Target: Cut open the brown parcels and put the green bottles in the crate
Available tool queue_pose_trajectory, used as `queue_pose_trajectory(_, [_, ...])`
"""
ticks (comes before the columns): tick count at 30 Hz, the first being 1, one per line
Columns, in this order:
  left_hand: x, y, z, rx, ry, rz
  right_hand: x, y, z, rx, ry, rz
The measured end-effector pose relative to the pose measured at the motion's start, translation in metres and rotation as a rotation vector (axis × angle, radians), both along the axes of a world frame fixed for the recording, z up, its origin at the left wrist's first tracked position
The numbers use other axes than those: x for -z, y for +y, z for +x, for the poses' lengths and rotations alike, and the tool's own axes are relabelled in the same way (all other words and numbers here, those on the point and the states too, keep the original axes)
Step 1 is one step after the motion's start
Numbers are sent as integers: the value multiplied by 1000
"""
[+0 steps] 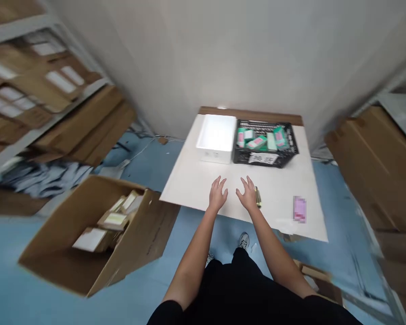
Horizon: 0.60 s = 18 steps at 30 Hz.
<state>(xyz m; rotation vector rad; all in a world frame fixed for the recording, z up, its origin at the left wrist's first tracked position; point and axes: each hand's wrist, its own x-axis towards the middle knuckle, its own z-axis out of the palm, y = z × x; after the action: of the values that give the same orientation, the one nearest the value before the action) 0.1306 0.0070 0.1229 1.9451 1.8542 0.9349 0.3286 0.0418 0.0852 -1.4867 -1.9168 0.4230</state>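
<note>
My left hand point(218, 194) hovers over or rests on the front of the white table point(186, 185), fingers spread and nothing in them. Beside it, my right hand point(246, 193) is likewise open and holds nothing. A small dark and yellowish item point(258, 197) lies just right of my right hand, partly hidden by it; its kind is unclear. Beyond the hands stands a white box point(215, 155) with an open top. Touching or close to its right side is a black plastic crate point(261, 159), which holds several green, pink and white small boxes point(256, 142).
A large open cardboard box point(155, 230) with several small packages point(115, 220) stands on the floor at left. Shelves point(77, 101) with cartons rise behind it. More cartons point(382, 167) line the right side. A pixelated pink item point(299, 209) lies at the table's right.
</note>
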Motion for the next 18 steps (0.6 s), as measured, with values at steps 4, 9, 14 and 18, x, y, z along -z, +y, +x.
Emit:
queue_pose_trajectory(4, [-16,-66,-117,-231,22,15,-13,-20,-129,-256,39,48])
queue_pose_trajectory(9, [-37,-171,-256,-521,17,36,-31,-76,-291,-578,33,40])
queue_pose_trajectory(14, [-47,-275,-355,-846,-34,53,-53,-134,-426,-877,-25,-7])
queue_pose_trajectory(18, [-36,-326,-402,-1024,-51,46,-57,-160,-508,-1065,-63,-31])
